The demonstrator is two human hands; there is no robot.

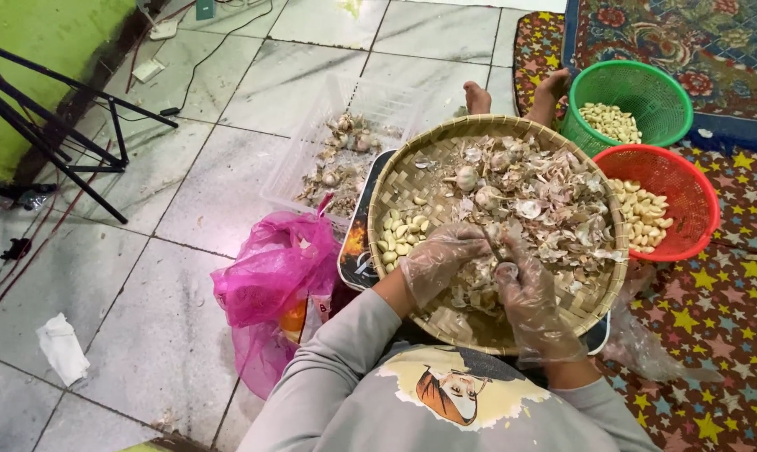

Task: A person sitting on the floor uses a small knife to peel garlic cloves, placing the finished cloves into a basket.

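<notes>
A round woven bamboo tray point(412, 180) rests on my lap, piled with garlic bulbs and papery skins point(537, 201), and a small heap of peeled cloves point(402, 233) lies at its left side. Both hands wear clear plastic gloves. My left hand point(441, 255) and my right hand point(525, 293) meet over the tray's near middle, pinching a garlic clove point(497, 249) between them. A thin dark blade-like piece shows at the right fingertips; I cannot tell what it is.
A red basket point(684, 180) and a green basket point(646, 88), both holding peeled cloves, stand at the right on a star-patterned mat. A clear plastic tray point(303, 167) with garlic scraps lies on the tiled floor, a pink plastic bag point(269, 276) beside it. Tripod legs point(60, 125) stand at the left.
</notes>
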